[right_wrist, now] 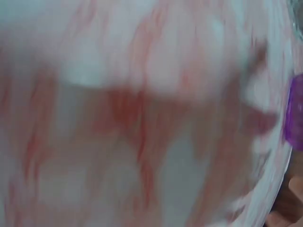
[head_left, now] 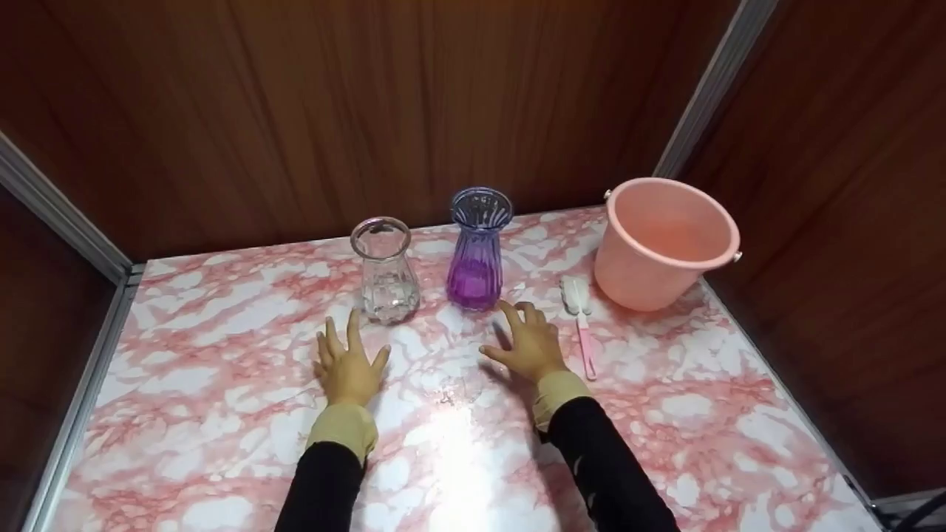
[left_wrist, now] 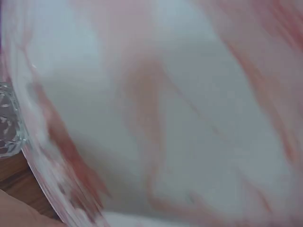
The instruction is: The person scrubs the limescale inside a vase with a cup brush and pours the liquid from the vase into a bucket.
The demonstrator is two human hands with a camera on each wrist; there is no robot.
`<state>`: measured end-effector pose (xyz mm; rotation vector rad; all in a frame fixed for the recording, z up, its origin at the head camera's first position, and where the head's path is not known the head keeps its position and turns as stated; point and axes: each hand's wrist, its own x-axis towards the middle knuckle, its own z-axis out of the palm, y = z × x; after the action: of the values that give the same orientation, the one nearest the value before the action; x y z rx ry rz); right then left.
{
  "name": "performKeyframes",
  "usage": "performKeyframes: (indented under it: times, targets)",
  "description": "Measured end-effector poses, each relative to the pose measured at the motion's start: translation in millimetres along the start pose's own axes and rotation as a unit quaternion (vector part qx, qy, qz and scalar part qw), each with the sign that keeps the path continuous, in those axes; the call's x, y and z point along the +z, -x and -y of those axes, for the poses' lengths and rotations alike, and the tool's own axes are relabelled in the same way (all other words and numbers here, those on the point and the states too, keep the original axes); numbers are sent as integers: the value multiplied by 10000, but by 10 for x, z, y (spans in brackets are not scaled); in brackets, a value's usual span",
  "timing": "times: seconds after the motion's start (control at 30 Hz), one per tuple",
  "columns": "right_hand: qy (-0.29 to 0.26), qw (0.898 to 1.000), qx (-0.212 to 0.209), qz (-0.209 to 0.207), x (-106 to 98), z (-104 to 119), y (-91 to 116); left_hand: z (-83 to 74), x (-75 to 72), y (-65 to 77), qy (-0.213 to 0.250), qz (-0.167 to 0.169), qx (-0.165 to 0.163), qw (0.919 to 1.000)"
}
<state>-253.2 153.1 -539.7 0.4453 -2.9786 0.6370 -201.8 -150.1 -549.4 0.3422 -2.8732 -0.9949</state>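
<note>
My left hand (head_left: pixel 351 373) is spread over the table just in front of a clear glass vase (head_left: pixel 389 284), fingertips near its base and nothing held. Part of that clear vase (left_wrist: pixel 8 120) shows at the left edge of the left wrist view. To the right stands a purple glass vase (head_left: pixel 477 258) with purple liquid in its lower part. My right hand (head_left: pixel 528 343) is spread too, its index fingertip close to the purple vase's base, holding nothing. In the right wrist view the purple vase (right_wrist: pixel 294 113) is cut off by the right edge, with fingertips (right_wrist: pixel 296 189) below.
A pink bucket (head_left: pixel 643 281) stands at the back right. Beside it lies a brush (head_left: pixel 584 340) with a pink handle and a white head. Brown wood-grain panels (head_left: pixel 332 111) enclose the back and sides of the pink marbled table (head_left: pixel 207 414).
</note>
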Motion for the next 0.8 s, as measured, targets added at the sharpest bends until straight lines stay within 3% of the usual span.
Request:
performKeyframes:
  times: [0.1,0.23,0.47,0.8]
  targets:
    - [-486,9980,-301,-254,67,91,-55,-72,-11,-71,616,-5,-224,9979]
    - [-1253,9908,-506,-89,119,232,-125,-159,-62,-183,1324,-167,-353,9904]
    - [-2058,9779,-365,61,143,430,-288,-321,-135,-356,1892,-484,-314,9802]
    - [-3771,9258,-196,199,216,718,-524,-453,-148,-514,2884,-391,-22,9567]
